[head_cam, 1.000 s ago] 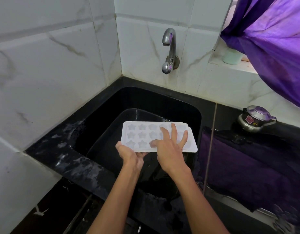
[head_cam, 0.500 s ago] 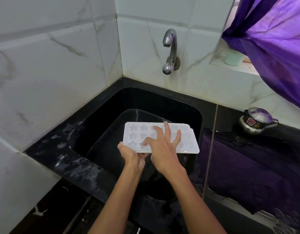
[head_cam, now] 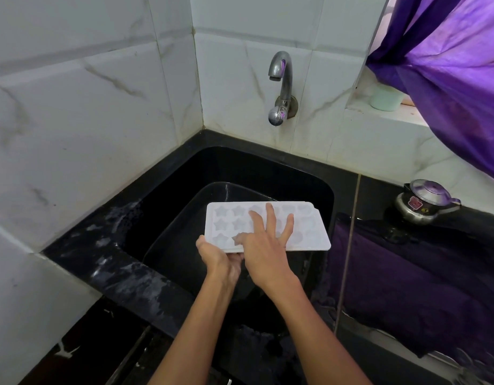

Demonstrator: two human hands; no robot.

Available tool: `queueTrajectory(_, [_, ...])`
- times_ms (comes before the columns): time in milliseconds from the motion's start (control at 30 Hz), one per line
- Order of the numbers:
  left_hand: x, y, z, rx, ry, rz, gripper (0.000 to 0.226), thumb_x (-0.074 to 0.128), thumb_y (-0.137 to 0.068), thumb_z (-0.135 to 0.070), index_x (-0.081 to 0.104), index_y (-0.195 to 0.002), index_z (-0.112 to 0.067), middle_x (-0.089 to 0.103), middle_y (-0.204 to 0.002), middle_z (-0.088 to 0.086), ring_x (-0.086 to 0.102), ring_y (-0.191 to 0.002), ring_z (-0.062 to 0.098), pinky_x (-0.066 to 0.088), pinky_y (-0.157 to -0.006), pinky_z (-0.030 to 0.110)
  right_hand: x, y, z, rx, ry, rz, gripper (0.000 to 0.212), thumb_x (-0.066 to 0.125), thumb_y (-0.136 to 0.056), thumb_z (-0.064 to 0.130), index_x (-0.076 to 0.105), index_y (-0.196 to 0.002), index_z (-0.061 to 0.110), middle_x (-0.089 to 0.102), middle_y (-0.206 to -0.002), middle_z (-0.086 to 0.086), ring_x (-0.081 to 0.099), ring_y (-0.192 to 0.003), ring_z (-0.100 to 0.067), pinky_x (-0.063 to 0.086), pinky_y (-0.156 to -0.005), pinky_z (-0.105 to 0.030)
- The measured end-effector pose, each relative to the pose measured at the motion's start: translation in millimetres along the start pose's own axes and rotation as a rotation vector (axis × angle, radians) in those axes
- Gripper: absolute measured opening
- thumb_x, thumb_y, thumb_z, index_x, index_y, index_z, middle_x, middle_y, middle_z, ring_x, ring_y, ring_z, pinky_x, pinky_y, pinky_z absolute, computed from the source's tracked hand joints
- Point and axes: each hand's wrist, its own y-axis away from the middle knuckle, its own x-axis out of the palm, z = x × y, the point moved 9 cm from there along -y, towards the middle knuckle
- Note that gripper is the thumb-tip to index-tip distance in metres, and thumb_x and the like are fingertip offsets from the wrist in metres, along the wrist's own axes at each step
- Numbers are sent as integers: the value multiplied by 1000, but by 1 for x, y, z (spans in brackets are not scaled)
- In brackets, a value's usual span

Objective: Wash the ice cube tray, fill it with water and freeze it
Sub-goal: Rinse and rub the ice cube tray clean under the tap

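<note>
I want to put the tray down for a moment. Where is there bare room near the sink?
Bare counter left of the sink, below the tiles. Right side is crowded: purple cloth and small pot. Both hands are on the tray.

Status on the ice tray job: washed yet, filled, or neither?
Done: little that shows; the ice cube tray is out and held over the black sink. In hand: washing. The left hand grips the tray's near-left corner while the right hand rubs spread fingers across the star moulds. Left: no water runs from the tap, so rinsing, filling and freezing are all ahead.
</note>
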Motion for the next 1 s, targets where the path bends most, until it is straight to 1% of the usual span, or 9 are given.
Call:
queueTrajectory(133, [0,0,-1,-11,25,17,54,21,-96,-35,63,-114,-6,70,-97,15,67,-80,29,55,-51,30,-1,-2,-1,-1,-7,1,39,56,-91,8,61,-123,31,16,-155,-9,-19,-144,-37,-20,-107,-64])
queueTrajectory(233, [1,1,-2,3,19,26,53,22,-96,-34,62,-116,-6,70,-101,16,67,-84,30,57,-54,32,-1,-3,-3,4,-15,1,40,58,-90,7,62,-121,31,11,-157,-9,-21,-143,-36,-20,-107,-64])
queueTrajectory(433, [-1,2,0,-19,53,30,55,21,-98,-37,62,-117,-6,69,-104,18,67,-84,30,56,-55,33,-2,-3,-2,10,-41,-11,34,60,-89,8,64,-116,28,15,-155,-9,-19,-144,-35,-16,-108,-64])
queueTrajectory(500, [-2,1,0,-6,45,23,55,21,-98,-36,63,-116,-6,70,-104,17,67,-86,30,57,-58,35,-7,-4,-3,18,-58,-58,36,59,-87,2,57,-114,25,13,-154,-11,-21,-143,-37,-16,-109,-64])
queueTrajectory(567, [-2,0,-1,8,31,18,54,22,-97,-35,63,-117,-6,69,-107,18,67,-91,31,58,-69,39,-9,-5,1,-3,-79,-98,40,57,-86,0,51,-115,27,11,-153,-12,-23,-142,-37,-18,-109,-62])
queueTrajectory(633, [-3,1,0,3,9,16,54,23,-96,-37,63,-117,-6,69,-109,19,66,-98,33,56,-79,43,-6,-7,10,-55,-88,-92,34,60,-90,10,54,-116,31,7,-156,-11,-26,-141,-36,-21,-108,-60])
queueTrajectory(733, [-1,5,3,-21,-26,31,57,21,-97,-43,62,-115,-8,69,-108,17,64,-101,34,53,-84,43,4,-12,22,-95,-62,-45,23,56,-95,30,63,-117,34,1,-160,-9,-27,-141,-35,-17,-108,-63])
queueTrajectory(833, [-1,3,3,-13,-34,44,59,19,-97,-44,62,-116,-8,69,-110,17,63,-105,35,50,-91,45,11,-14,26,-91,-62,-35,23,52,-97,33,66,-114,34,4,-160,-7,-23,-143,-34,-15,-109,-63])
queueTrajectory(1000, [-2,5,6,-46,-30,45,57,22,-97,-47,64,-108,-10,70,-99,14,65,-96,33,52,-78,41,14,-16,22,-81,-32,-3,27,54,-96,30,63,-120,34,10,-159,-8,-20,-144,-35,-15,-109,-63])
